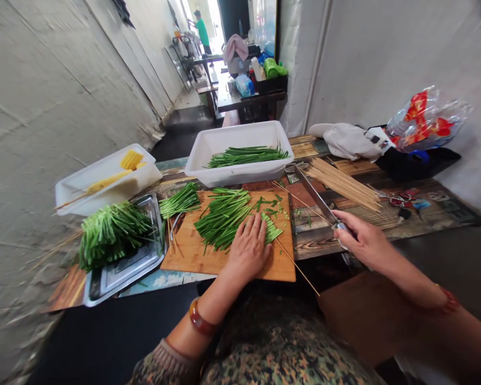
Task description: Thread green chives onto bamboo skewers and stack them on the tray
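Observation:
My left hand (249, 243) lies flat, fingers stretched out, on a bundle of garlic chives (220, 219). Their pale cut ends stick out to the right of the fingers. Under them is a wooden cutting board (278, 267), where short chive trimmings (269, 203) are scattered. A thin skewer (299, 270) slants off the board's right edge. To the right of the board, my right hand (361, 238) grips a knife (316, 193) by its handle, its blade pointing away over the table. Skewered chives (180, 200) rest at the board's upper left corner.
A tray (124, 280) at left bears a heap of skewered chives (112, 232). Behind it, a white tub (70, 195) holds yellow skewered food. Another white tub (240, 176) contains long chives. Bamboo skewers (344, 184), scissors (401, 199) and a cap (347, 140) lie at right. A person (201, 31) stands far back.

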Available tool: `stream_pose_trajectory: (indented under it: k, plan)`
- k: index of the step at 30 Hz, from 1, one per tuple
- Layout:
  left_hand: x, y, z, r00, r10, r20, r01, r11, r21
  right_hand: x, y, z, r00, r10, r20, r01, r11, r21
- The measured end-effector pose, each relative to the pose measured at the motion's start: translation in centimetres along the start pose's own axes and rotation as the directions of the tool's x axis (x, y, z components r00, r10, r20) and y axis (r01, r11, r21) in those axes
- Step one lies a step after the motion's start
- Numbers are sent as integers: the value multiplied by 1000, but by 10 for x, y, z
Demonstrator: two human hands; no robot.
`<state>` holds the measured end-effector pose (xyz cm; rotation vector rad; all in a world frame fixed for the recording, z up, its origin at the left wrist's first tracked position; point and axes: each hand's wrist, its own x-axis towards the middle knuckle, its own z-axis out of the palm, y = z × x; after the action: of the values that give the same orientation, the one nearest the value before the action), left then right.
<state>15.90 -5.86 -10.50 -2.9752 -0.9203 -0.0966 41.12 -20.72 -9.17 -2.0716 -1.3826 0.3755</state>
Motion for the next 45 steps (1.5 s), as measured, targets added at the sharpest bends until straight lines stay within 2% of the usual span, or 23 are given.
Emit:
stream_pose_trajectory:
  k: [2,4,7,10,16,21,24,32,37,40,45]
  plan:
    - [0,0,1,1000,-4,-12,4,1000,-8,-9,-17,-7,988,6,152,-41,973,228]
    - [1,-1,3,1000,-8,-27,7,1000,-10,-16,-36,-10,955,-15,298,-97,929,357]
    - [1,-3,5,1000,-2,-29,2,1000,-3,-22,-59,-7,907,-21,421,-149,919,366]
    - [1,-4,6,999,21,-30,-21,1000,0,-22,-68,-2,878,-33,477,-144,933,329]
    - [2,-6,9,999,26,-44,-27,1000,-16,-21,-68,0,863,-30,504,-140,945,297]
    - [2,-8,11,997,45,-65,-46,999,-22,-21,-74,0,882,-48,469,-101,953,287]
    - [1,-9,10,997,50,-66,-51,998,-21,-20,-77,0,878,-59,475,-84,958,274]
    - [1,-9,11,995,57,-79,-60,997,-39,-16,-77,3,860,-107,499,54,991,120]
    - [3,-9,9,996,59,-74,-62,997,-39,-16,-76,8,879,-198,434,181,980,80]
    - [4,-9,8,995,58,-76,-61,997,-41,-13,-78,9,870,-188,456,174,982,73]
    - [6,-8,6,995,76,-58,-77,997,-27,1,-97,5,846,-58,530,82,996,-22]
